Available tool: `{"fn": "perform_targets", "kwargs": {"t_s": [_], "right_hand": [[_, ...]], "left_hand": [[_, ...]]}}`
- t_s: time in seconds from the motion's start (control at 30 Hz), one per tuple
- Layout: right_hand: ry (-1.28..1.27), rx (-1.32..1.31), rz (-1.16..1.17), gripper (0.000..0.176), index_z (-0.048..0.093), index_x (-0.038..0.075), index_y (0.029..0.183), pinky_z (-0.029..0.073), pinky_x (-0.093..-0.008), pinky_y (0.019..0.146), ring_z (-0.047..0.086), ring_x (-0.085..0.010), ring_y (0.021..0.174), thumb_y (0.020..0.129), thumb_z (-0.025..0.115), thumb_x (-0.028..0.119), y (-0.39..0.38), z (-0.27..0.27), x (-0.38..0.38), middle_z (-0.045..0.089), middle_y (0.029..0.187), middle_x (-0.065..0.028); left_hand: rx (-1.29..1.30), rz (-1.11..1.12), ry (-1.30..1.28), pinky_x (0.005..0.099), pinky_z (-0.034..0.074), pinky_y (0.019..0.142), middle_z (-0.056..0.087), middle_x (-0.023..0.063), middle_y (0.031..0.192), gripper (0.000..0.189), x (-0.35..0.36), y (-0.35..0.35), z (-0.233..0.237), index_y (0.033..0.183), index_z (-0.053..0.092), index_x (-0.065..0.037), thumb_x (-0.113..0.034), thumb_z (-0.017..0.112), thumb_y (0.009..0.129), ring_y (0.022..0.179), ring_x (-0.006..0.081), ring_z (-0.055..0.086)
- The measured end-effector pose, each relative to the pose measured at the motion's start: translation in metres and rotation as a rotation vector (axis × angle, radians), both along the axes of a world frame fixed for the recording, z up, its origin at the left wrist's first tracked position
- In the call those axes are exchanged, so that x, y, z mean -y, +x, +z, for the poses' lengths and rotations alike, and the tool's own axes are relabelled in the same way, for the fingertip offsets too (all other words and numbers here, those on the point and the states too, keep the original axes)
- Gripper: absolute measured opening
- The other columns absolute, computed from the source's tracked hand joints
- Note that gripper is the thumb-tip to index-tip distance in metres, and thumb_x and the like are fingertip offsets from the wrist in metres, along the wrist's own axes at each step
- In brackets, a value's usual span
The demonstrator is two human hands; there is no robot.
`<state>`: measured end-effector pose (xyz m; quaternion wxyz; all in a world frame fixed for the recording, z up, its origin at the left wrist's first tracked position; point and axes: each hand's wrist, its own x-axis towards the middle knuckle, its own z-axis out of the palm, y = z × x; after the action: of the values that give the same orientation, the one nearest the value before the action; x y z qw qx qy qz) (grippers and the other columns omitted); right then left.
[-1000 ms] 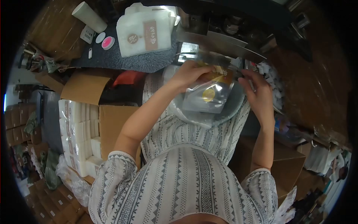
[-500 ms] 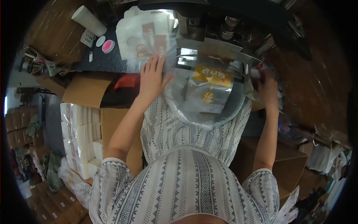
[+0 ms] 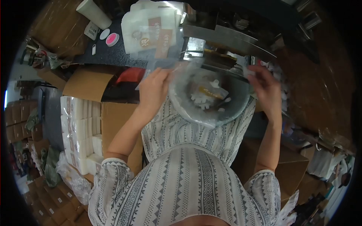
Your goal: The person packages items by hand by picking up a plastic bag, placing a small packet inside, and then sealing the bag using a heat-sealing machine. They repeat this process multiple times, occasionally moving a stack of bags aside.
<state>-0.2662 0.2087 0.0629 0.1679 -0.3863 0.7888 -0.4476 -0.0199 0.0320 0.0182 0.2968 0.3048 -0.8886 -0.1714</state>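
Observation:
My left hand [image 3: 154, 87] is closed, its fingertips pinching the edge of a clear plastic bag [image 3: 180, 67] at the left rim of the bowl. My right hand [image 3: 267, 89] is raised beside the bowl's right rim, thumb and fingers together on a small whitish thing [image 3: 247, 71] that is too blurred to name. Between the hands a round bowl [image 3: 181, 113], covered or lined with clear plastic, rests on my lap. Small white pieces [image 3: 201, 101] and a packet with a yellow label [image 3: 212, 91] show in it. Beyond my left hand lies a pile of printed translucent bags [image 3: 132, 34].
A metal machine [image 3: 241, 41] stands just past the bowl. On the dark worktop are a pink round tin [image 3: 112, 39], its lid [image 3: 105, 34] and a white cup [image 3: 93, 14]. Stacked white packs [image 3: 81, 132] and an open carton [image 3: 118, 128] stand at left, another carton [image 3: 283, 162] at right.
The silver pouch with a yellow label above the bowl is gone from there. My left hand has come off the bag pile toward me and closed. My right hand has moved slightly inward.

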Motion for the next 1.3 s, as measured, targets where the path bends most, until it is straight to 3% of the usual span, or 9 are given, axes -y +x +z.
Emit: {"fn": "perform_targets", "kwargs": {"t_s": [0.17,0.3,0.47,0.7,0.8,0.87,1.0,1.07,1.3], "right_hand": [[-0.201,-0.439,0.428,0.021,0.063,0.002,0.106,0.051,-0.0339,0.076,0.065,-0.0292,0.083,0.085,0.064,0.006,0.035,0.002,0.027,0.066,0.098,-0.0138],[-0.118,-0.172,0.455,0.024,0.062,0.001,0.106,0.051,-0.0328,0.075,0.065,-0.0279,0.084,0.084,0.065,0.006,0.037,0.001,0.027,0.066,0.099,-0.0137],[-0.103,-0.180,0.081,0.024,0.065,0.004,0.109,0.049,-0.0290,0.075,0.064,-0.0168,0.084,0.085,0.064,0.005,0.009,-0.011,0.013,0.068,0.094,-0.0079],[0.173,-0.420,-0.154,0.024,0.065,0.005,0.108,0.050,-0.0350,0.073,0.066,-0.0288,0.083,0.085,0.063,0.012,-0.045,-0.042,-0.007,0.068,0.094,-0.0148],[0.123,-0.469,-0.035,0.022,0.066,0.005,0.106,0.050,-0.0369,0.072,0.066,-0.0306,0.080,0.085,0.061,0.012,-0.075,-0.076,-0.004,0.068,0.092,-0.0173],[0.156,-0.393,-0.044,0.024,0.064,0.001,0.109,0.050,-0.0337,0.072,0.067,-0.0265,0.079,0.087,0.058,0.009,-0.070,-0.067,-0.008,0.067,0.086,-0.0197],[0.315,-0.174,-0.132,0.022,0.067,0.004,0.105,0.049,-0.0325,0.069,0.066,-0.0262,0.075,0.085,0.061,0.008,-0.036,-0.015,-0.018,0.067,0.082,-0.0192],[0.069,0.042,0.101,0.022,0.066,0.003,0.106,0.048,-0.0303,0.067,0.066,-0.0238,0.074,0.084,0.063,0.007,-0.024,-0.011,-0.021,0.066,0.082,-0.0177],[-0.084,-0.175,0.361,0.023,0.064,0.003,0.106,0.049,-0.0304,0.079,0.065,-0.0206,0.086,0.084,0.068,0.010,0.045,-0.002,0.043,0.066,0.098,-0.0108]], "left_hand": [[-0.028,-0.164,-0.012,0.0389,0.049,0.061,0.062,0.0115,0.080,0.010,-0.021,-0.016,0.011,0.089,0.065,-0.005,-0.008,0.065,0.079,0.072,0.0329,0.062],[0.027,-0.319,0.224,0.0325,0.048,0.060,0.064,0.0126,0.080,0.011,-0.021,-0.027,-0.013,0.094,0.067,-0.004,-0.009,0.065,0.084,0.068,0.0264,0.064],[0.013,-0.258,1.238,0.0303,0.049,0.056,0.069,0.0103,0.088,0.021,-0.010,-0.073,-0.014,0.099,0.067,-0.002,-0.019,0.066,0.088,0.063,0.0141,0.065],[-0.121,-0.143,1.539,0.0234,0.050,0.066,0.068,0.0065,0.092,0.035,0.000,-0.094,-0.022,0.109,0.065,0.002,-0.027,0.065,0.090,0.077,0.0111,0.064],[-0.059,-0.130,0.925,0.0297,0.051,0.074,0.068,0.0073,0.094,0.036,0.026,-0.074,-0.021,0.112,0.062,0.003,-0.025,0.066,0.089,0.087,0.0207,0.065],[-0.058,0.097,-0.488,0.0369,0.052,0.072,0.066,0.0137,0.100,0.042,0.061,-0.049,-0.025,0.114,0.060,0.002,-0.025,0.071,0.083,0.085,0.0291,0.065],[0.173,-0.037,-0.540,0.0376,0.049,0.077,0.064,0.0137,0.098,0.034,0.057,-0.005,-0.047,0.108,0.064,-0.003,-0.022,0.069,0.081,0.093,0.0321,0.061],[0.141,0.088,-0.142,0.0372,0.048,0.069,0.062,0.0116,0.089,0.019,0.052,0.012,-0.044,0.098,0.066,-0.007,-0.013,0.067,0.080,0.083,0.0309,0.061],[0.020,0.068,-0.009,0.0390,0.046,0.060,0.060,0.0105,0.079,0.009,-0.011,0.002,0.016,0.089,0.066,-0.006,-0.008,0.064,0.081,0.071,0.0323,0.060]]}}
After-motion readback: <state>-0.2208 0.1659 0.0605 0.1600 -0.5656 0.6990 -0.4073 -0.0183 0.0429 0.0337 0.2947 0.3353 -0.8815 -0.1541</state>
